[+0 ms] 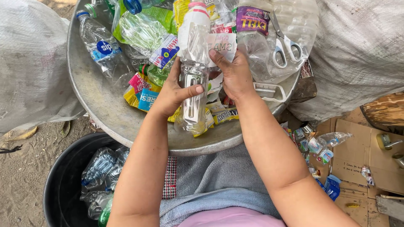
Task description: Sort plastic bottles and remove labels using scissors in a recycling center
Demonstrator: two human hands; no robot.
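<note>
Both hands clamped on one clear plastic bottle (193,63), held upright over the wide metal basin (97,101). Left hand (174,90) wraps the lower body, thumb across the front, steadying it; right hand (235,75) grips the side by a loose white label (223,44), apparently peeling. Scissors (284,46) lie on bottles within reach; black tub (63,180) below holds bare bottles.

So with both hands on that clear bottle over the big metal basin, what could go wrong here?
The scissors lie loose on crumpled plastic right beside the right hand, so a careless reach might meet the blades. The clear bottle is gripped by the left hand and looks slick, so it could slip. The metal basin rests on the lap and could tip.
</note>
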